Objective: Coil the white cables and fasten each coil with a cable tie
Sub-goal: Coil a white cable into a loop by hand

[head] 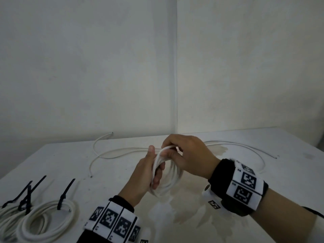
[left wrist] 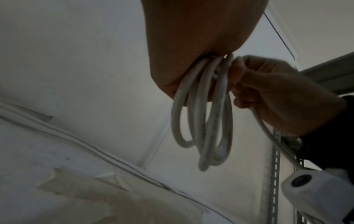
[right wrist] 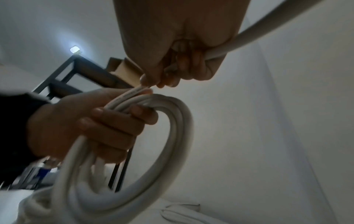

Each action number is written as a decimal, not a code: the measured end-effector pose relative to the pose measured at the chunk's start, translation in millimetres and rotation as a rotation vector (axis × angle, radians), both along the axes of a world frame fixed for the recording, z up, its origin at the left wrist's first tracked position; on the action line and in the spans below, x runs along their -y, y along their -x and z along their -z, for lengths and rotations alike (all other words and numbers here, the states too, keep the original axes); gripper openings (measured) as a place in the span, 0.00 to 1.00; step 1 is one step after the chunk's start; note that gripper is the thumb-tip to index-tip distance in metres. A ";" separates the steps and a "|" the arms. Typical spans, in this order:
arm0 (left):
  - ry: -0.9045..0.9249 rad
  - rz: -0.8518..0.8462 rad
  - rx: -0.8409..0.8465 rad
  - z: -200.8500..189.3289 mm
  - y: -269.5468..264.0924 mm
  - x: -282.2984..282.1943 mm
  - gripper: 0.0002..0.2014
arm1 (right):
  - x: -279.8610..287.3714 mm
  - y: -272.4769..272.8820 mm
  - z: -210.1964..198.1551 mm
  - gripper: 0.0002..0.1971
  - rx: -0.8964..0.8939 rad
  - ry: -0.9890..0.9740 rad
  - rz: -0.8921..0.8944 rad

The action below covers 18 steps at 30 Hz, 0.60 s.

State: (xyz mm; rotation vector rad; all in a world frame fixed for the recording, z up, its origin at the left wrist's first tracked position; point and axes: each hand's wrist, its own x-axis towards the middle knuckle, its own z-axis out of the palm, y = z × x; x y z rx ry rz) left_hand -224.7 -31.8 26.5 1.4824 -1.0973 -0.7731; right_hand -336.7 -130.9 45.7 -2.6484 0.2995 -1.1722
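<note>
While the left hand (head: 145,174) grips one side of a white cable coil (head: 166,179), its fingers curled through the loops and its thumb laid along the outside, the right hand (head: 189,155) closes over the top of the same coil, fingers bent round a strand. The coil hangs between the two hands, above the white table (head: 228,207), its loops dropping below the left palm. From the right wrist view a length of the cable runs up out of the right fist and off past the wrist.

Beyond the hands, loose white cable (head: 122,151) lies in long curves on the table, one end rising toward the wall (head: 87,67); another thin run (head: 245,146) sweeps out beyond the right wrist. Near the left forearm, on its outer side, sits a finished coil (head: 47,223) fastened with a black cable tie (head: 65,193), and just beyond it, at the picture's edge, a second bundle (head: 7,216) with more black ties (head: 26,193) standing up from it. Both wrists wear black bands with black-and-white square markers (head: 245,186). A stained patch (head: 184,207) marks the tabletop under the hands. Nothing lies between the hands and the tied coils; the hands themselves hide the part of the coil they hold.
</note>
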 end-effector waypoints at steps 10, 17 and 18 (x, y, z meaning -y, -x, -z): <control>0.050 0.060 -0.213 -10.6 -0.3 -1.8 0.21 | 9.5 7.6 -5.0 0.21 -0.172 -0.631 -0.079; 0.024 0.124 -0.422 -13.7 -3.9 -3.7 0.21 | 2.8 11.2 0.1 0.20 -0.207 -0.936 -0.185; 0.021 0.139 -0.461 -13.9 -4.2 -3.7 0.21 | 2.3 10.8 0.3 0.21 -0.197 -0.941 -0.185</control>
